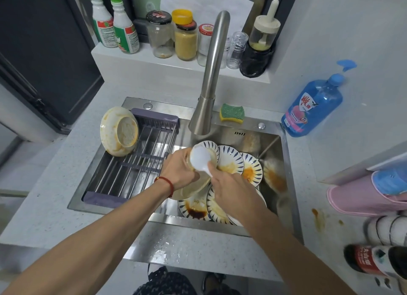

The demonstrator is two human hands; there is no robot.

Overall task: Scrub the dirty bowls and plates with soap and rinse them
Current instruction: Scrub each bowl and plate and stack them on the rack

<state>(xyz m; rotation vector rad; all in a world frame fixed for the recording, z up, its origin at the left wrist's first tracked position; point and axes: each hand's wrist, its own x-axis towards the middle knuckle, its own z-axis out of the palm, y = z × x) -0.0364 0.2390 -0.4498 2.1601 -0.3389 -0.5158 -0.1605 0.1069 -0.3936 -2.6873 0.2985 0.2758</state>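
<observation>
Over the middle of the stainless steel sink (286, 162), just below the brushed steel tap spout (201, 121), the left hand (179, 170) curls round the rim of a cream ceramic bowl (193, 190) smeared with yellowish sauce, tilted on its side. The right hand (229, 185) pinches the handle of a white plastic spoon (200, 159), whose scoop lies against the bowl's upper edge.

The bowl is likely stiff, fairly heavy for its size and breakable, and its greasy film should make it slippery once wet; a hold at the rim with the thumb inside and fingers behind the wall looks safest. The spoon is light and rigid, and will probably slide easily between soapy fingers.

Beneath the hands, white plates with blue leaf-pattern rims (231, 162) lie stacked and overlapping in the basin, stained orange and dark brown. Another stained cream bowl (119, 130) leans on the far left end of the purple-framed drying rack (132, 162). A green and yellow sponge (232, 112) rests on the far sink ledge.

To the far right, the blue pump bottle of dish soap (312, 106) carries a red Chinese character logo, too blurred to read; the green-capped bottles (116, 24) at far left bear unreadable labels.
</observation>
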